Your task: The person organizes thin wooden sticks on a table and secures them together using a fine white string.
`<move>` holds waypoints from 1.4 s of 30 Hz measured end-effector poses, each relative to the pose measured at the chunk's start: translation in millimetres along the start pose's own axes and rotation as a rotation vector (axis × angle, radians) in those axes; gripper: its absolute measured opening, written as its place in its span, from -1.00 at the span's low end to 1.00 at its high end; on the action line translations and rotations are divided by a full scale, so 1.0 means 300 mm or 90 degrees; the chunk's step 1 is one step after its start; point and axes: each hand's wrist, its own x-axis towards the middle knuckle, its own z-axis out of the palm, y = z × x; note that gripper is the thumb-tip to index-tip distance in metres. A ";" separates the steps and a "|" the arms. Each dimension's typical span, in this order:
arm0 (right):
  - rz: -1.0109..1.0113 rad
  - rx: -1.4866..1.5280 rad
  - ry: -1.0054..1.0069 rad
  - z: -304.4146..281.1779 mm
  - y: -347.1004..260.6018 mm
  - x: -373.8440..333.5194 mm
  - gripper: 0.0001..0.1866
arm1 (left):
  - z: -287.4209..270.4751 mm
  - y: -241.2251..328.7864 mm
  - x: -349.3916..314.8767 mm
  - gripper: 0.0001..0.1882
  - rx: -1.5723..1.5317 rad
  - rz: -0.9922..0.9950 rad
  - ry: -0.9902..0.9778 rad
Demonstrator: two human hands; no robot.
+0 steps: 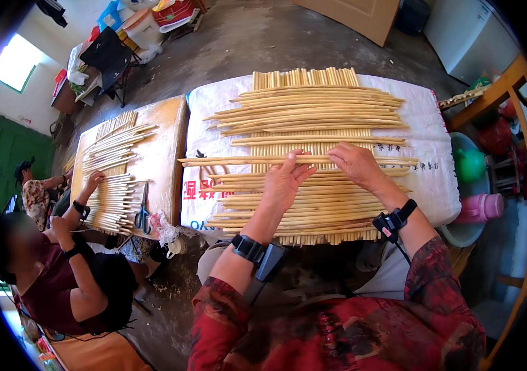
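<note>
A long pale yellow stalk (232, 161) lies crosswise in front of me, with both my hands on it. My right hand (357, 166) pinches it right of the middle. The thumb and fingertips of my left hand (283, 184) close round it nearer the middle, the other fingers loosely apart. Beneath is a layer of stalks (303, 78) set side by side and pointing away from me. More crosswise stalks lie over it: a far group (313, 108), a thin pair (319, 141) and a near group (307, 204) partly hidden by my left hand and wrist.
White printed sacking (424, 114) covers my table. At left, another table (168, 117) holds similar stalks (112, 195) and scissors (142, 207); a co-worker's hand (95, 180) touches those stalks. At right stand a basin (470, 229) with a pink flask (483, 208) and a wooden chair (523, 154).
</note>
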 end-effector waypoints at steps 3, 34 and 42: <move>-0.003 0.007 0.006 -0.001 0.006 -0.001 -0.83 | 0.001 -0.003 0.002 -0.65 0.001 0.003 -0.007; -0.007 0.027 0.030 -0.047 -0.006 0.004 -0.86 | 0.017 -0.004 0.002 -0.67 -0.025 -0.010 -0.071; -0.021 0.027 0.059 -0.048 -0.003 0.006 -0.88 | 0.027 0.006 -0.004 -0.66 -0.016 -0.018 -0.085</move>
